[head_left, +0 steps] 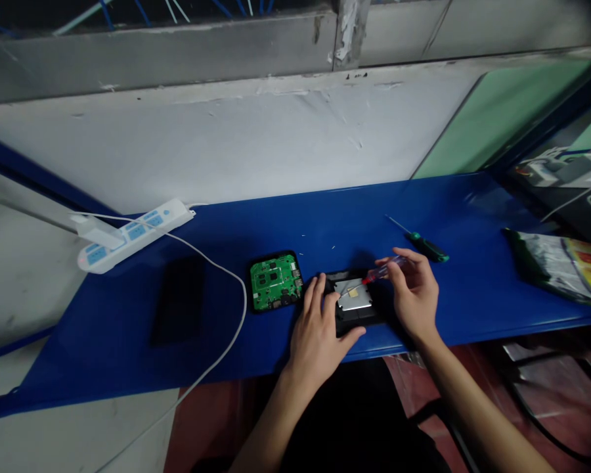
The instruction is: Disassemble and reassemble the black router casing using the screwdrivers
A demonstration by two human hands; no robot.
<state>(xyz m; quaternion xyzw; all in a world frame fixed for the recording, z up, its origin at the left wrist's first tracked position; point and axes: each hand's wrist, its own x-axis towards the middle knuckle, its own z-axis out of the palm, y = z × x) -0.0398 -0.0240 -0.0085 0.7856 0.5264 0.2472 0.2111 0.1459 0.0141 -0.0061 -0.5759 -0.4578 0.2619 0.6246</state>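
My right hand point(416, 292) grips a screwdriver point(381, 270) with a clear and red handle, its fingers closed around the handle. The screwdriver's shaft slants down leftward over a silver metal plate point(359, 301) with a small tan square on it. That plate sits in a black plastic case point(357, 323). My left hand point(318, 322) holds the case at its left side, thumb along the near edge and fingertips near the screwdriver's tip. Exactly where the tip touches is hard to make out. Just left of the case lies a green circuit board point(276, 281) in a black housing.
A second screwdriver point(427, 247), green and black, lies at the back right of the blue table point(325, 207). A white power strip point(136, 234) is at the left, its cable point(240, 322) crossing the table. A dark flat object point(178, 299) and a shiny packet point(556, 266) lie farther out.
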